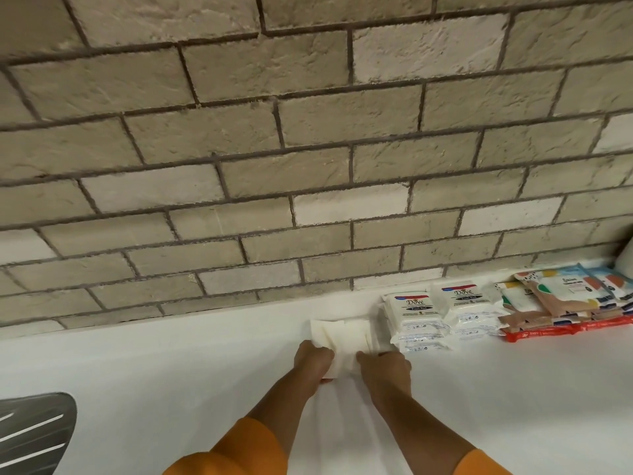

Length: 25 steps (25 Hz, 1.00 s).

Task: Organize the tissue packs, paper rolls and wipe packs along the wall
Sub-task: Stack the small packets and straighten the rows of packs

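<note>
My left hand (313,358) and right hand (385,368) both grip the near end of the white tissue pack (342,334), lower centre of the frame. It points ahead toward the wall (308,166), just left of the Dove wipe packs (442,313).

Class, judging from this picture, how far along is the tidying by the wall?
Done: Dove wipe packs and colourful packs lined up at the wall. In hand: left hand and right hand grip a white tissue pack beside them. Left: setting it against the wall.
</note>
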Available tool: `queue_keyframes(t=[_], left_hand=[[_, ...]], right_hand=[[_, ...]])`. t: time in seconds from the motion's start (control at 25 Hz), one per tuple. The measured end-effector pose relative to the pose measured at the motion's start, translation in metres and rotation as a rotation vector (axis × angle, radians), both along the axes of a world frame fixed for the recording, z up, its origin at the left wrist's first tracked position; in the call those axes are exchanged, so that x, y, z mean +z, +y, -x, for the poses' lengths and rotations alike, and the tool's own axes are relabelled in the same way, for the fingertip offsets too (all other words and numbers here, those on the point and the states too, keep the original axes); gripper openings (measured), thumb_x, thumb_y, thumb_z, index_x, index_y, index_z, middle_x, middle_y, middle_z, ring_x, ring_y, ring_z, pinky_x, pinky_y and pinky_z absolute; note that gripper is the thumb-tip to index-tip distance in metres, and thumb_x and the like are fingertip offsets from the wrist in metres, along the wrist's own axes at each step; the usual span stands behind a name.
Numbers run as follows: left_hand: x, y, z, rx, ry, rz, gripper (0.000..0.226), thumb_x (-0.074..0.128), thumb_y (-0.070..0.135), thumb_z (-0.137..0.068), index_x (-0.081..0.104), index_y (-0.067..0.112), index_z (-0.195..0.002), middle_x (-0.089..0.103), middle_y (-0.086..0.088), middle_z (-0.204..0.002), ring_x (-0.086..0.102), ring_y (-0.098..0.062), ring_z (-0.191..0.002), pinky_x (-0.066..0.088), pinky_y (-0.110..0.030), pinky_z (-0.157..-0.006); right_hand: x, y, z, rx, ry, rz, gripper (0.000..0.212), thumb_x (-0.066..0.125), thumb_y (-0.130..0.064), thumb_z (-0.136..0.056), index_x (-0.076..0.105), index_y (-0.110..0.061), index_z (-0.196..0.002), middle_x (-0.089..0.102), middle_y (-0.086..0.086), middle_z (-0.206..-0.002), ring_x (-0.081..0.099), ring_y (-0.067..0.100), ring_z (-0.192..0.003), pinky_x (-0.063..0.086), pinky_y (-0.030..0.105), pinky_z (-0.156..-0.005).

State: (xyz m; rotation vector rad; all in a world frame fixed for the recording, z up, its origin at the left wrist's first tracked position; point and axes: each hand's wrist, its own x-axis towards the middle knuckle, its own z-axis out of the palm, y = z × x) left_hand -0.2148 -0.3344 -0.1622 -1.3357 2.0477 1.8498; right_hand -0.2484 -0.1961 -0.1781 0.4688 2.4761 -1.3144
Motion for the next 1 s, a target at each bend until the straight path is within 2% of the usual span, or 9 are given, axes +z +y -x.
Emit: queue_keyframes(t=[0.16, 0.28, 0.48, 0.68, 0.84, 1.0], left_hand=[[0.002, -0.013, -0.02, 0.018, 0.032, -0.011, 0.032, 0.065, 0.006, -0.083, 0.062, 0.01, -0.114, 0.067, -0.015, -0.108, 0.067, -0.033, -0.096, 0.061, -0.035, -0.058], [0.005, -0.021, -0.036, 0.038, 0.042, -0.001, 0.023, 0.065, 0.004, -0.084, 0.064, 0.01, -0.106, 0.068, -0.015, -0.104, 0.068, -0.034, -0.093, 0.06, -0.034, -0.057], [0.009, -0.045, -0.066, 0.06, 0.038, 0.025, 0.011, 0.066, 0.005, -0.085, 0.065, 0.011, -0.094, 0.069, -0.015, -0.097, 0.069, -0.033, -0.088, 0.059, -0.033, -0.055], [0.006, -0.08, -0.095, 0.049, 0.055, 0.027, 0.011, 0.063, 0.006, -0.087, 0.07, 0.005, -0.096, 0.071, -0.018, -0.091, 0.069, -0.032, -0.078, 0.06, -0.038, -0.062], [0.005, -0.109, -0.113, 0.076, 0.058, 0.042, 0.011, 0.063, 0.005, -0.088, 0.068, 0.006, -0.098, 0.071, -0.017, -0.094, 0.069, -0.032, -0.083, 0.061, -0.039, -0.063], [0.005, -0.132, -0.126, 0.101, 0.062, 0.02, 0.006, 0.064, 0.004, -0.089, 0.067, 0.009, -0.092, 0.07, -0.016, -0.092, 0.069, -0.032, -0.082, 0.062, -0.043, -0.068]], right_hand=[[0.004, -0.014, -0.011, 0.042, -0.039, 0.015, 0.039, 0.072, -0.048, -0.055, 0.071, -0.016, -0.078, 0.071, 0.003, -0.088, 0.069, 0.026, -0.078, 0.06, 0.037, -0.075], [0.01, -0.024, -0.02, 0.086, -0.05, 0.043, 0.032, 0.072, -0.041, -0.054, 0.068, -0.015, -0.07, 0.071, 0.001, -0.073, 0.07, 0.025, -0.069, 0.059, 0.032, -0.066], [0.015, -0.049, -0.039, 0.198, -0.087, 0.032, 0.05, 0.074, -0.043, -0.053, 0.066, -0.017, -0.094, 0.07, 0.0, -0.087, 0.07, 0.024, -0.081, 0.06, 0.034, -0.072], [0.01, -0.087, -0.055, 0.294, -0.125, -0.019, 0.06, 0.073, -0.043, -0.048, 0.07, -0.017, -0.102, 0.072, 0.001, -0.095, 0.071, 0.025, -0.088, 0.062, 0.038, -0.08], [0.014, -0.117, -0.069, 0.322, -0.139, -0.081, 0.062, 0.075, -0.045, -0.052, 0.069, -0.019, -0.108, 0.068, 0.003, -0.111, 0.064, 0.028, -0.107, 0.057, 0.033, -0.086], [0.021, -0.142, -0.078, 0.344, -0.135, -0.036, 0.052, 0.076, -0.039, -0.052, 0.069, -0.019, -0.1, 0.073, 0.001, -0.095, 0.071, 0.026, -0.092, 0.062, 0.036, -0.081]])
